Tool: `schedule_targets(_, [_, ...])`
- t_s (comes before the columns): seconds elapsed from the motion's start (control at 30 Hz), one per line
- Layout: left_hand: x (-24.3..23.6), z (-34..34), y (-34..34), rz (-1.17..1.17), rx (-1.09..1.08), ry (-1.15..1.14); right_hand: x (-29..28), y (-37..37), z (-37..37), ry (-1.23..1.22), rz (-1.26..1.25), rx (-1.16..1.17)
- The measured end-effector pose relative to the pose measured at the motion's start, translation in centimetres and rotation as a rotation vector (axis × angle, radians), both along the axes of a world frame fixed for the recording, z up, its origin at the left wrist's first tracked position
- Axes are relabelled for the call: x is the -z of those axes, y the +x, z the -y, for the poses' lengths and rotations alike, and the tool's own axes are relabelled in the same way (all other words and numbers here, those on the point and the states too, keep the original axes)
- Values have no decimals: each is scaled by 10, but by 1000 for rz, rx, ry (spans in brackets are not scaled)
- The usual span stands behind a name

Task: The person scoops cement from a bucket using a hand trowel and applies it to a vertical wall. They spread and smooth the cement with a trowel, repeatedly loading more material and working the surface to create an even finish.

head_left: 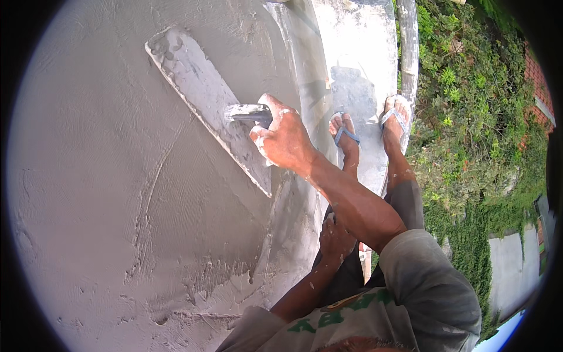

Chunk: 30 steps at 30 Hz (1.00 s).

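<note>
A long plastering trowel (202,88) lies with its flat blade against wet grey plaster (99,152). The blade slants from upper left to lower right, smeared with pale plaster along its face and edges. My right hand (284,134) is closed round the trowel's dark handle, its knuckles spotted with plaster. Below the right forearm, my left hand (335,237) is by my leg; the forearm and shadow hide most of its fingers, and what it holds, if anything, does not show.
My feet in blue-strapped sandals stand on a pale, plaster-stained platform (363,35). A pole (407,53) runs along its outer edge. Beyond are green shrubs (463,111) and a grey wall (515,270). Rough ridges of plaster (205,278) mark the lower surface.
</note>
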<state>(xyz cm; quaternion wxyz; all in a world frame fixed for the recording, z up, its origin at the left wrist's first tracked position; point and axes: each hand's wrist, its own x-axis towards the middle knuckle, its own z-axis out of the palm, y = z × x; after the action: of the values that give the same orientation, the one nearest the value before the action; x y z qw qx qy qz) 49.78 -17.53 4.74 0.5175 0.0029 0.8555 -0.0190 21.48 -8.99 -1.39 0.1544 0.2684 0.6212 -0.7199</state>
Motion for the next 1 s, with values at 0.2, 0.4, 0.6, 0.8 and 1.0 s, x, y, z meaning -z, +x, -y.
schedule_targets(0.2, [-2,20,-3,85,9,124,17,96,13,-456,210,242])
schedule_targets(0.4, [-6,-15,-37,182,-189,-34,130,175,48,-1080,746,626])
schedule_targets(0.6, [-7,-12,-33,155,-274,-33,189,81,27,-1018,603,433])
schedule_targets(0.8, [-8,-12,-19,35,-222,3,160,-61,-47,-729,414,306])
schedule_targets(1.0, [-6,-8,-16,-8,-173,19,90,-40,-39,-509,267,191])
